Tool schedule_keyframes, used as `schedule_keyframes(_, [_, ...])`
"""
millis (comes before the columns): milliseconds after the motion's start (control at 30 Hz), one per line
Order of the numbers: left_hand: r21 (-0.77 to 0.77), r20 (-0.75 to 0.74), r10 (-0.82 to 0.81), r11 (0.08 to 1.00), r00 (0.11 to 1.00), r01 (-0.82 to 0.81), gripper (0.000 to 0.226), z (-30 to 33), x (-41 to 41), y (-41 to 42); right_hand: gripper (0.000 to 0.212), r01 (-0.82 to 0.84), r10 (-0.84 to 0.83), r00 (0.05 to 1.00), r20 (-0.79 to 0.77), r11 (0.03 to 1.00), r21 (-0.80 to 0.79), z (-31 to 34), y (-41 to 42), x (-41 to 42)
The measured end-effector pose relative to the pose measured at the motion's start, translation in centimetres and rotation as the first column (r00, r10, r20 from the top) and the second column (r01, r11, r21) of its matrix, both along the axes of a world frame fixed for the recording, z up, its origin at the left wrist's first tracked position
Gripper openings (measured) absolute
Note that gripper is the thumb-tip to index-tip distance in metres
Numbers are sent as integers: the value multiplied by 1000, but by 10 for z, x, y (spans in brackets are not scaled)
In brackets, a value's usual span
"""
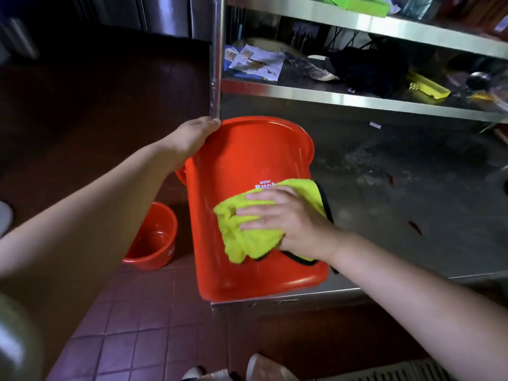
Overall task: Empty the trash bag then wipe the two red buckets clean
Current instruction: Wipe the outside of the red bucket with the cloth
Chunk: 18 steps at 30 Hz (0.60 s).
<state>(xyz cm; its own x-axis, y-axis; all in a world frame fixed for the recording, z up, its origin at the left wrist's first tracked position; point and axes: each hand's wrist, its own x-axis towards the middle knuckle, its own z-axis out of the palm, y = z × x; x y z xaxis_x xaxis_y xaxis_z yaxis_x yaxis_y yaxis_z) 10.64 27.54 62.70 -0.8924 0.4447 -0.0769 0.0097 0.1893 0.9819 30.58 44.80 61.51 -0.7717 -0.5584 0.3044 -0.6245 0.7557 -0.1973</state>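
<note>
- Big red bucket point(242, 160) lies tipped on its side at the edge of the steel shelf point(412, 188).
- L hand point(192, 136) curls round the bucket's base rim.
- R hand point(277, 218), fingers flat & spread, presses yellow cloth point(247, 243) onto the bucket wall (over the white lettering).
- 2nd red bucket point(154, 240) upright on tiled floor point(137, 325), just beside.

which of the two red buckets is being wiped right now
The large red bucket on the steel shelf edge: the right hand presses a yellow cloth on it. The small red bucket sits untouched on the floor.
</note>
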Motion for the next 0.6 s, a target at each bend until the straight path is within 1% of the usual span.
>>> schedule_keyframes(100, [31, 19, -13, 999, 1000, 12, 20, -1, -5, 1, 49, 129, -128, 992, 15, 989, -72, 13, 0, -47])
schedule_keyframes(200, [56, 43, -34, 998, 999, 31, 20, -2, -7, 0, 56, 303, -294, 953, 75, 935, -182, 29, 10, -89])
schedule_keyframes(267, [54, 52, -32, 998, 998, 29, 20, -3, -9, -4, 60, 373, -361, 928, 95, 906, -201, 34, 15, -104])
schedule_keyframes(333, [43, 55, -53, 998, 997, 51, 21, -7, -11, -9, 59, 390, -374, 921, 111, 899, -201, 31, 11, -107])
schedule_keyframes(467, [89, 57, -79, 993, 995, 73, 25, -17, -14, -23, 58, 408, -383, 912, 150, 888, -213, 19, -6, -86])
schedule_keyframes(600, [76, 39, -63, 995, 997, 59, 29, -23, -16, -39, 57, 345, -326, 937, 128, 922, -174, 7, -25, -35])
